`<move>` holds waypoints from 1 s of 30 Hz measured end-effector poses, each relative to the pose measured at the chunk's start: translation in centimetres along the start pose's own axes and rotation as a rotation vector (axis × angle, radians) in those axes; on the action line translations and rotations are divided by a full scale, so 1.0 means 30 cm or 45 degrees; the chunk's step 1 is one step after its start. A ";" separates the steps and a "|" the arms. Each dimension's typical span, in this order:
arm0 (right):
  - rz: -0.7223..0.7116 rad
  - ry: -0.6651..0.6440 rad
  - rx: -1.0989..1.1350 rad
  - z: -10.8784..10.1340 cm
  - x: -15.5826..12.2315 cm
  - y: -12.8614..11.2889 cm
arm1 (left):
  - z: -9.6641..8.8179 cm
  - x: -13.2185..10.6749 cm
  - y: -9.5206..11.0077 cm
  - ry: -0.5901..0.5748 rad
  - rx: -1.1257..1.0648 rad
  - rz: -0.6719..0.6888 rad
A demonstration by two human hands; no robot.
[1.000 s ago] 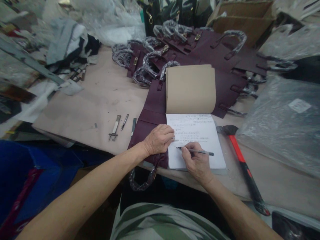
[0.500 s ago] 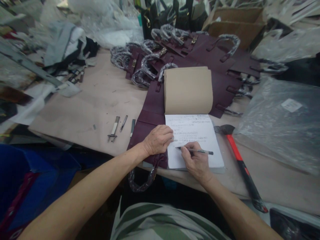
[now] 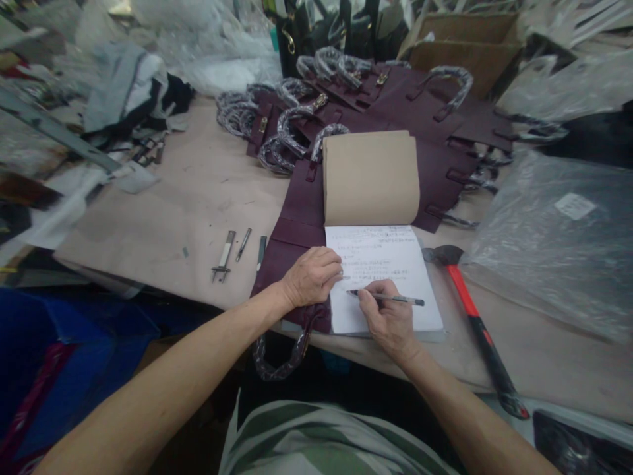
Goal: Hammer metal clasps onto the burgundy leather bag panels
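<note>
A notepad (image 3: pixel 386 313) lies spread on a dark maroon bag (image 3: pixel 299 204), its brown cover (image 3: pixel 370 178) folded back and handwriting on the upper part of its white page. My right hand (image 3: pixel 390 316) grips a pen (image 3: pixel 395 299), the tip at the page just below the written lines. At the page's left edge rests my left hand (image 3: pixel 312 276), fingers curled in, partly over the bag; whatever they might hold is hidden. Below it, a plastic-wrapped bag handle (image 3: pixel 281 366) hangs over the table's front edge.
Right of the notepad lies a hammer (image 3: pixel 462 290) with a red and black handle, beside clear plastic sheeting (image 3: pixel 554 251). Small metal tools (image 3: pixel 226 256) sit on the left. More maroon bags (image 3: pixel 400 105) are piled behind, near a cardboard box (image 3: pixel 465 49). A blue bin (image 3: pixel 64 330) stands lower left.
The pen has tilted very slightly in my right hand. My left hand keeps its place, and the whole view has shifted a touch.
</note>
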State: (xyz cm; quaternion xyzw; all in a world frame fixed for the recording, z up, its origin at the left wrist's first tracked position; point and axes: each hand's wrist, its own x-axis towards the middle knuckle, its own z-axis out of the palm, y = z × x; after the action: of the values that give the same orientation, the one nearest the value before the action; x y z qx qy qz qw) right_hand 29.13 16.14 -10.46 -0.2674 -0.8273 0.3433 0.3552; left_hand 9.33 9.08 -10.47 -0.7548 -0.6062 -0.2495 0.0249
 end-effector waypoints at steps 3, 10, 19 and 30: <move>-0.006 -0.009 0.015 0.000 0.000 0.001 | -0.001 0.003 0.002 0.010 -0.007 -0.002; 0.027 -0.048 -0.010 -0.003 0.006 -0.002 | 0.000 0.001 0.000 -0.021 0.000 -0.021; 0.001 -0.033 -0.013 0.000 0.007 -0.005 | -0.002 0.003 0.004 -0.002 -0.004 -0.013; 0.031 0.020 -0.018 -0.001 -0.003 0.001 | -0.003 0.002 0.002 -0.005 -0.002 -0.019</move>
State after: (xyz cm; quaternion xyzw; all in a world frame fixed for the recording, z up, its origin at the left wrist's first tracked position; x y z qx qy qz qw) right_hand 29.21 16.10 -10.50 -0.2827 -0.8235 0.3398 0.3557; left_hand 9.36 9.07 -10.35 -0.7507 -0.6117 -0.2487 0.0214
